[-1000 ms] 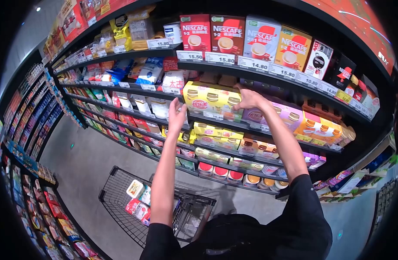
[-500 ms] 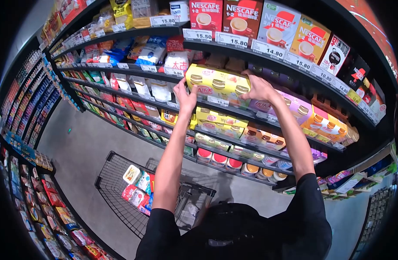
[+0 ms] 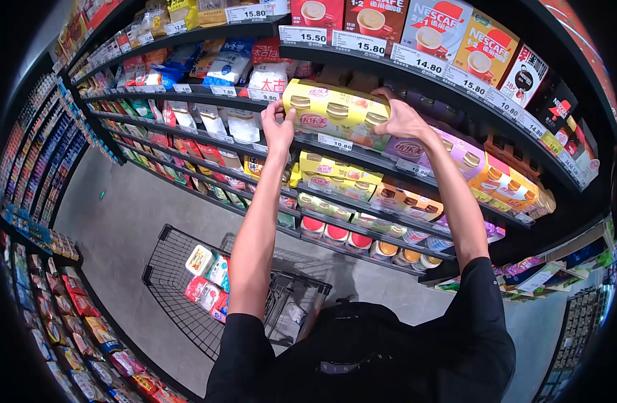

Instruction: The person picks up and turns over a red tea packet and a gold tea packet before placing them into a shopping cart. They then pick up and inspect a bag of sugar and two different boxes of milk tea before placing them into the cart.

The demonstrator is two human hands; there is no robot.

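Note:
A yellow multipack of cup drinks (image 3: 335,111), with round cut-outs along its front, sits on a middle shelf above a 10.80 price tag. My left hand (image 3: 278,129) is at its left end, the thumb against the front edge. At the right end, my right hand (image 3: 404,119) grips the pack, with fingers over the top and thumb on the front. Purple multipacks (image 3: 459,154) stand just right of my right hand. A white and red bag (image 3: 267,75) lies behind and left of my left hand.
A black wire shopping cart (image 3: 177,299) below left holds a white tub (image 3: 199,260) and several bags. Nescafe boxes (image 3: 375,23) line the shelf above. Lower shelves carry more yellow multipacks (image 3: 335,178) and jars (image 3: 335,234).
The view has shifted slightly, and the shelves sit higher in it. The yellow multipack rests a little farther back over its price tag. Both hands stay at its ends.

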